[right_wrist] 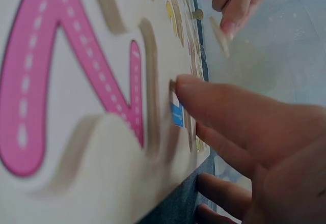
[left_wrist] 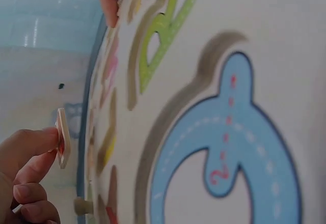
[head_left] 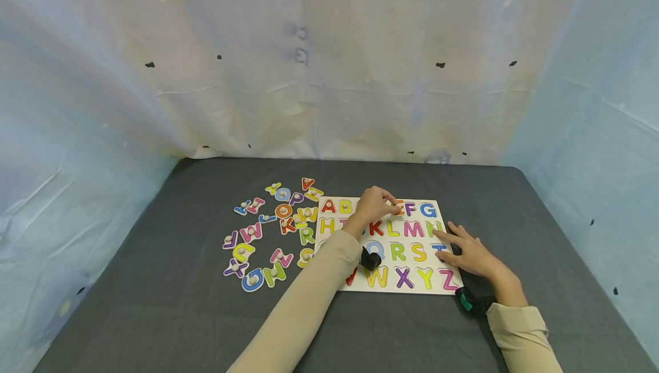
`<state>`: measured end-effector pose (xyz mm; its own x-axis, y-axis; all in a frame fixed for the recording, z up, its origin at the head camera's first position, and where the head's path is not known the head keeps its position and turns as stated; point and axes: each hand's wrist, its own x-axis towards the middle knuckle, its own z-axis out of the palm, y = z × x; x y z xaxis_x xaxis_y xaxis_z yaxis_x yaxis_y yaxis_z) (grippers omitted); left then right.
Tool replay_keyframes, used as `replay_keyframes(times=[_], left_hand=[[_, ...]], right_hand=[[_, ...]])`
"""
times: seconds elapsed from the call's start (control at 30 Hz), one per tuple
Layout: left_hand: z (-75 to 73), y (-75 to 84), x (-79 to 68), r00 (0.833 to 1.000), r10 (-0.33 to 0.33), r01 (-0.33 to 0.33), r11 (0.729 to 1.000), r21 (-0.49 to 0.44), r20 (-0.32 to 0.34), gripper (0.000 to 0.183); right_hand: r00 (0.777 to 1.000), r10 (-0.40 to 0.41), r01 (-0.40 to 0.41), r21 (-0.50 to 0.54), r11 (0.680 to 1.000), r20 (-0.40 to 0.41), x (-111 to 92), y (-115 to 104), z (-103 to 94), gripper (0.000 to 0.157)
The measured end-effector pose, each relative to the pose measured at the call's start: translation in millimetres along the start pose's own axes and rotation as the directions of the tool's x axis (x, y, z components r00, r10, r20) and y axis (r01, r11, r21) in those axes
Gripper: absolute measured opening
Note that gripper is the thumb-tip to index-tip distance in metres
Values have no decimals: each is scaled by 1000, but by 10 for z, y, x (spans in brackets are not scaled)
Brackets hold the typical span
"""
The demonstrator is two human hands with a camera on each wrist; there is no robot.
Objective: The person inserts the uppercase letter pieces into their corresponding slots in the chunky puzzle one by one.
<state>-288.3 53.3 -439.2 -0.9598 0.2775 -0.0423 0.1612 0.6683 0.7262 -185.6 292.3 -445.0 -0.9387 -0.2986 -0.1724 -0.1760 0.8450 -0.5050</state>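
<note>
My left hand (head_left: 374,204) pinches a thin wooden letter piece (left_wrist: 63,138) between thumb and fingers, over the top row of the alphabet puzzle board (head_left: 383,241). The piece shows nearly edge-on with some red on its face, so I cannot tell which letter it is. In the head view it sits close to the printed E. My right hand (head_left: 471,250) lies at the board's right edge with fingers stretched out. Its index finger reaches beside the N, and its thumb (right_wrist: 191,84) is at the blue T (right_wrist: 177,114).
Several loose letter pieces with knobs are scattered left of the board, among them a blue G (head_left: 253,280), an orange O (head_left: 283,211) and a purple X (head_left: 235,268). Dark cloth covers the table (head_left: 180,321). Pale sheets (head_left: 329,104) hang behind and at both sides.
</note>
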Motion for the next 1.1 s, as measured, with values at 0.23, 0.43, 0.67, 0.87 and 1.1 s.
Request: replay_keyframes(times=[0.23,0.43,0.67,0.87,1.1], left_hand=[[44,12,54,998,-57,58,998,38,-11,16],[55,-1,65,995,-93,95,993,70,-29,14],[104,-12,116,990,-126,130,988,88,-57,11],[129,-15,137,990,-130,136,986,92,-62,12],[118,24,91,990,-123,130,985,116,-62,14]], right_hand=[[1000,5,-6,20,1000,11,8,-19,17,68],[1000,6,-7,19,1000,14,15,-28,19,69],[1000,1,-1,4,1000,6,10,-28,-16,68],[1000,17,-18,19,1000,16,13,-33,-16,68],[1000,12,-12,22,1000,17,0,-15,-23,68]])
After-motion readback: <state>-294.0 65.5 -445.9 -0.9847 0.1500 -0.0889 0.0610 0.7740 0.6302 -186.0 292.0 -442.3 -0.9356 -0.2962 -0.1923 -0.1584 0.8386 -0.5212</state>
